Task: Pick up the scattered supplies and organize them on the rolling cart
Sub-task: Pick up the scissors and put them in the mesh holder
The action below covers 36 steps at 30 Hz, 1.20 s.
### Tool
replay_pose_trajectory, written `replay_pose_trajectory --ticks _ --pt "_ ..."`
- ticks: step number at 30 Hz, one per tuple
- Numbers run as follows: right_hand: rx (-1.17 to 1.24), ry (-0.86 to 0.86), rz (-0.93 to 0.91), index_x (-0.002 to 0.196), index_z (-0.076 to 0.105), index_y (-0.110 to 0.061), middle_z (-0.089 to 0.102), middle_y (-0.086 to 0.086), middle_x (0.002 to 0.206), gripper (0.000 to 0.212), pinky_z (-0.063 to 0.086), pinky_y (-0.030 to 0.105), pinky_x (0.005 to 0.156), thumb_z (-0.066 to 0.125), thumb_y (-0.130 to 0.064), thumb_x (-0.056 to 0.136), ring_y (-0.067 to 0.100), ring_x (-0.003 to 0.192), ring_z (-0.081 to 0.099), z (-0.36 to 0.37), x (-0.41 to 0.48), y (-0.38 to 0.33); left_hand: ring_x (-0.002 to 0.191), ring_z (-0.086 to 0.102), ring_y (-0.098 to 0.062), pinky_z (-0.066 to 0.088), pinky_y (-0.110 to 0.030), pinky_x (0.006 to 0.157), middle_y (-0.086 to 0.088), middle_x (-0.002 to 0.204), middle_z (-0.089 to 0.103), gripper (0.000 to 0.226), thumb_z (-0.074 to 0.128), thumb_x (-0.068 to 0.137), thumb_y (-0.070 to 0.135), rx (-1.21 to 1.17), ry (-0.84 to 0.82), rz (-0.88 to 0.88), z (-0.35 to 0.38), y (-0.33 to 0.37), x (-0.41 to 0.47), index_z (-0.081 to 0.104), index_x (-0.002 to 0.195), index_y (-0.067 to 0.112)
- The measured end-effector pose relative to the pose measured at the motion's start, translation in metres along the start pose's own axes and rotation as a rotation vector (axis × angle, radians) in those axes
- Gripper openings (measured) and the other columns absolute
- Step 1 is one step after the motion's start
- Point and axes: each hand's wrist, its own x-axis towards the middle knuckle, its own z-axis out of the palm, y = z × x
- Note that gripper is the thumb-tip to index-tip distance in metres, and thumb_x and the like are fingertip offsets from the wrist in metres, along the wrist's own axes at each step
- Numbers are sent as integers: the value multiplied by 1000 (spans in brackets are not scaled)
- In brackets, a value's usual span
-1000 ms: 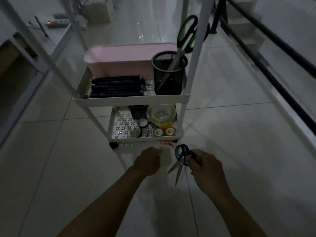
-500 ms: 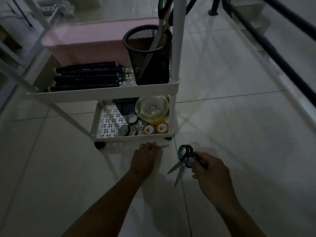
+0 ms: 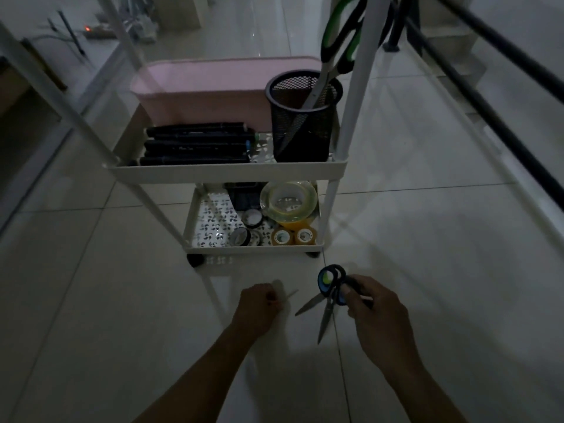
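The white rolling cart stands on the tiled floor ahead of me. Its middle shelf holds a pink bin, several black markers and a black mesh cup with large green-handled scissors in it. The bottom shelf carries a big clear tape roll and several small tape rolls. My right hand grips blue-handled scissors, blades apart and pointing down-left. My left hand is closed on a small thin pale object whose tip sticks out; I cannot tell what it is.
Black railing bars run along the right side. White frame legs slant across the left. A power strip with a red light and cables lie on the floor at the far left. Bare tiles surround my hands.
My left hand has drawn back from the cart's base and lifted a thin pale object. The right hand keeps the blue scissors nearly still. The view has shifted slightly.
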Motion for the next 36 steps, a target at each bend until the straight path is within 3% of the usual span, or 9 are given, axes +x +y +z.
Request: replay_pose_trajectory --ticks 6,10,14,17,19,23,28,31,36 --pt "74 31 -1 86 61 -40 69 -16 85 16 57 42 81 55 -29 94 3 82 65 0 -7 -26 68 70 -24 56 -31 59 -2 90 68 4 68 89 16 -377 -31 -41 -56 5 -30 69 91 19" --pt "159 76 -92 94 63 -34 69 -12 89 11 56 45 81 54 -26 95 8 86 66 -3 -11 -62 78 67 -10 50 -21 67 5 85 70 27 81 76 25 -249 87 98 -118 23 -46 63 96 29" --pt "291 126 -176 102 64 -32 70 -6 98 15 57 51 79 54 -37 91 18 93 68 -5 -14 -102 77 68 -9 55 -27 63 5 80 72 5 78 80 29 -366 204 135 -179 51 -66 73 80 26" --pt "275 175 -270 109 62 -30 69 -7 104 29 57 49 81 50 -46 87 16 98 67 -7 -16 -124 69 68 -15 55 -26 57 -6 77 74 1 78 80 20 -593 205 202 -213 70 -84 77 81 20" --pt "251 216 -353 110 62 -27 68 -9 102 20 58 46 78 53 -36 94 12 95 67 -8 -19 -136 72 69 -19 58 -26 65 -13 79 74 6 78 79 15 -686 186 219 -224 76 -93 77 84 14" --pt "205 284 -565 114 59 -24 62 -20 101 21 61 36 76 51 -26 95 6 96 67 -15 -24 -170 84 72 -22 61 -43 79 -4 87 75 20 80 77 16 -631 290 230 -239 74 -95 75 96 21" --pt "290 496 -829 120 56 -13 56 -26 107 25 58 27 82 51 -16 96 0 102 62 -41 -23 -245 82 72 -26 60 -46 80 -7 84 75 14 78 79 13 -661 376 311 -273 88 -102 74 92 16" --pt "364 585 -928 121 54 -12 59 -18 108 25 56 29 86 52 -14 96 8 106 63 -45 -14 -279 83 73 -24 60 -44 81 -5 84 76 16 79 77 11 -701 392 331 -294 98 -104 75 92 16" --pt "260 554 -972 118 56 -3 61 3 110 28 49 16 89 51 -17 95 18 105 61 -27 18 -284 82 73 -23 59 -33 77 -8 85 76 15 78 77 9 -743 410 344 -315 103 -95 75 91 14"
